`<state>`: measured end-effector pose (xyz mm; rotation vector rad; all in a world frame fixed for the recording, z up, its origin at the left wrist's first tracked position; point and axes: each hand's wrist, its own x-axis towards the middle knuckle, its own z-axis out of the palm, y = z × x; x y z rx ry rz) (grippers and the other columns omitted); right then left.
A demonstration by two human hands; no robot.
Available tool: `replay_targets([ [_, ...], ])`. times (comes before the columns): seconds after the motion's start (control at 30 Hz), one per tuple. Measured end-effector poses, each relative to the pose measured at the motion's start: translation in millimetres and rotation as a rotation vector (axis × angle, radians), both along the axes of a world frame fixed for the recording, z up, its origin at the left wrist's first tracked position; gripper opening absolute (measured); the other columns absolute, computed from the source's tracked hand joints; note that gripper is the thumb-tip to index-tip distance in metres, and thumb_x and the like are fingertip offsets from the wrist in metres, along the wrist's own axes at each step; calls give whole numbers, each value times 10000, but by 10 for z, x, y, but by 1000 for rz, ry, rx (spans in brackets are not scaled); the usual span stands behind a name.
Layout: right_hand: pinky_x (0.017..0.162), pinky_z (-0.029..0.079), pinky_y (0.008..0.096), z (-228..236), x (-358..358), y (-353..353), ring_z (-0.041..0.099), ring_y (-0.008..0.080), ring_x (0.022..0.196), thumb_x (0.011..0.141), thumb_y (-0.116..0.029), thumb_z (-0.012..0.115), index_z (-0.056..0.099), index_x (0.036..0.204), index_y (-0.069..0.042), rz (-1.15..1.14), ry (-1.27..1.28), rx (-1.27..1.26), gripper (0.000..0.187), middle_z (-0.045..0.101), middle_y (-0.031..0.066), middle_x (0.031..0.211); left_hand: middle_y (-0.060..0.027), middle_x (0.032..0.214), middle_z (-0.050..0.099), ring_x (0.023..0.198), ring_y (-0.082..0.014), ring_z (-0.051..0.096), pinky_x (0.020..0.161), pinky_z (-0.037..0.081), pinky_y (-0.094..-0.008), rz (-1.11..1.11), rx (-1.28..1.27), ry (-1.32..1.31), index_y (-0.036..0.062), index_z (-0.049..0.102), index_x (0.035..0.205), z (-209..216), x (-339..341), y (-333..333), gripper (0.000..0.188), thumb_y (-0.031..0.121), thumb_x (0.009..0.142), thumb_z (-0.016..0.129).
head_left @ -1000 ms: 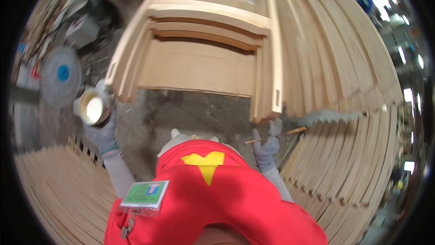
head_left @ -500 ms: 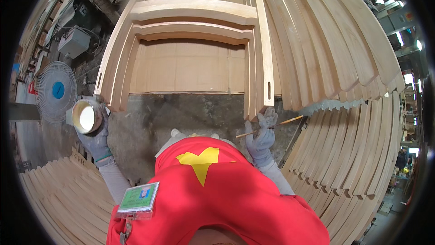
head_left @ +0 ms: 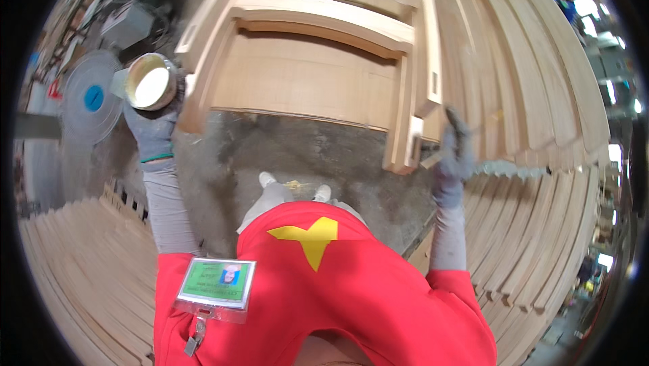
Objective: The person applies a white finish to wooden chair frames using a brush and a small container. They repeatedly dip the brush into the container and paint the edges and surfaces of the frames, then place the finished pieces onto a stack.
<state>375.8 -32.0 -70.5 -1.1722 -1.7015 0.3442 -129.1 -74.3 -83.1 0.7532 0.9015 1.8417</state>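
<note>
My left hand (head_left: 152, 134), in a grey glove, holds a round pot (head_left: 150, 83) of white liquid beside the left leg ends of the wooden frames. In front of me lie stacked pale wooden frames with curved crossbars; the upper frame (head_left: 324, 13) sits farther forward than the lower frame (head_left: 403, 143), whose slotted leg end shows. My gloved right hand (head_left: 454, 159) is at the right leg ends, smeared by motion. A thin stick (head_left: 430, 161) runs through its fingers, blurred too. Whether that hand also grips a leg is hard to make out.
Rows of curved wooden pieces (head_left: 520, 61) stand close on the right, with more at the lower right (head_left: 534, 231) and lower left (head_left: 88, 271). A fan (head_left: 93, 98) and a grey box (head_left: 127, 24) are at the left. Concrete floor (head_left: 318, 156) lies between me and the frames.
The upper frame has shifted forward off the lower one, uncovering the lower leg ends. Both hands have moved forward, the left with the pot, the right outward with the stick.
</note>
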Motion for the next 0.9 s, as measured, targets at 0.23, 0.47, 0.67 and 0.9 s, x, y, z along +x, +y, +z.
replay_targets([
  [0.23, 805, 478, 365, 502, -776, -254, 583, 235, 963, 928, -452, 343, 403, 1267, 27, 421, 505, -188, 590, 549, 184, 1123, -152, 1211, 495, 1094, -300, 520, 920, 458, -480, 294, -12, -165, 15, 410, 1252, 648, 87, -947, 407, 187, 889, 474],
  [0.47, 679, 538, 357, 1031, -2256, -280, 600, 251, 801, 805, -9, 537, 569, 935, 46, 688, 491, -371, 145, 559, 195, 949, -135, 1197, 509, 1076, -245, 544, 901, 489, -384, 475, -34, 112, 0, 400, 1257, 709, 111, -1488, 437, 147, 867, 530],
  [0.67, 641, 566, 418, 1289, -3083, -659, 632, 309, 749, 684, 105, 636, 549, 899, 51, 1184, 599, -505, 238, 587, 233, 924, -115, 1127, 571, 1068, -215, 555, 936, 446, -347, 93, 70, -397, 31, 474, 1205, 735, 16, -1627, 498, 430, 935, 348],
  [0.9, 679, 500, 286, 1253, -3532, -728, 626, 214, 795, 712, 16, 690, 603, 872, 54, 1285, 139, -342, 186, 634, 185, 928, -89, 1094, 584, 1026, -198, 570, 906, 451, -345, 141, 126, -485, 54, 508, 1156, 706, -4, -1578, 367, 335, 942, 408],
])
